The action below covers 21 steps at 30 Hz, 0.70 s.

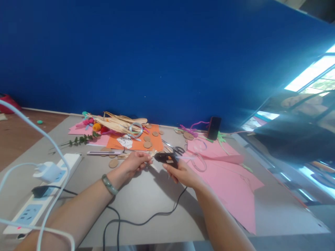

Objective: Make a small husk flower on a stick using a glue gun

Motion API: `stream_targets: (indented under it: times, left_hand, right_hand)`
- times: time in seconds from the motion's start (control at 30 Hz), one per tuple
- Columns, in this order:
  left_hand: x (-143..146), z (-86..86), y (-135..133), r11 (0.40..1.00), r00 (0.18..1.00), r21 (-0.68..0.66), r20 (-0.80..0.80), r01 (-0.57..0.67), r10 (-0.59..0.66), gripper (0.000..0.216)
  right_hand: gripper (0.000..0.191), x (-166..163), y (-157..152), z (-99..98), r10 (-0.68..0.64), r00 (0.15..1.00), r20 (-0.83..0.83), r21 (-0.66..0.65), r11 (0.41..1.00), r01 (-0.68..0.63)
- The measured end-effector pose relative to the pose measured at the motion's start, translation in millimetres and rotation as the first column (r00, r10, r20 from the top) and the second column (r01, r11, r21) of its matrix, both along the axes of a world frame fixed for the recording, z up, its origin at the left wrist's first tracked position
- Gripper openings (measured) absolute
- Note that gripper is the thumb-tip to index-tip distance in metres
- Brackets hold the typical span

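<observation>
Your left hand (pixel 137 162) has its grip pinched on a small, pale, fibrous piece (pixel 153 153), frayed and straw-like at the edges, held just above the middle of the counter (pixel 146 200). Your right hand (pixel 180 172) wraps its grip around a glue gun (pixel 167 159), a black, hard-bodied tool with a touch of orange, its nozzle right beside that piece; you cannot tell from here whether they touch. A smooth, thin black cable (pixel 157 215) curves over the matte grey surface below. On your left wrist sits a rounded, mottled green bangle (pixel 110 184).

Beyond your left hand lie a slim utility knife (pixel 104 153) and flat, round wooden discs (pixel 113 163). Behind them, long, papery pale strips (pixel 117 122) are heaped partly over an orange sheet (pixel 155 143), near a sprig (pixel 83 139) of small rounded leaves. Scissors (pixel 179 150) with looped black handles rest just past the glue gun, and smooth pink sheets (pixel 230 184), some creased, overlap to your right beneath a thin looped band (pixel 200 170).
</observation>
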State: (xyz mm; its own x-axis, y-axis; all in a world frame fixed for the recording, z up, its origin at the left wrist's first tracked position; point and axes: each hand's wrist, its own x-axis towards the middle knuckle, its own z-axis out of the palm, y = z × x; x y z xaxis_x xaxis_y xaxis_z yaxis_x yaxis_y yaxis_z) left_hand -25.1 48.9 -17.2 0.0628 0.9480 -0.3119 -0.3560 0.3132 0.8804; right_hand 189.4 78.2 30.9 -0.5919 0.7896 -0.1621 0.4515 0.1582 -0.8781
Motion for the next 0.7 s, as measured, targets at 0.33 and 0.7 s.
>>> stream_targets:
  times: [0.33,0.7]
  left_hand:
    - [0.7,7.1,1.6,0.981,0.986,0.126,0.087,-0.15,0.139,0.03]
    - [11.7,25.6,-10.5,0.936,0.983,0.302,0.089,-0.18,0.16,0.032]
  right_hand:
    - [0.015,4.0,2.4,1.4,-0.016,0.95,0.311,0.452,0.882,-0.133]
    - [0.034,5.2,-3.9,0.1,0.052,0.97,0.238,0.553,0.813,-0.179]
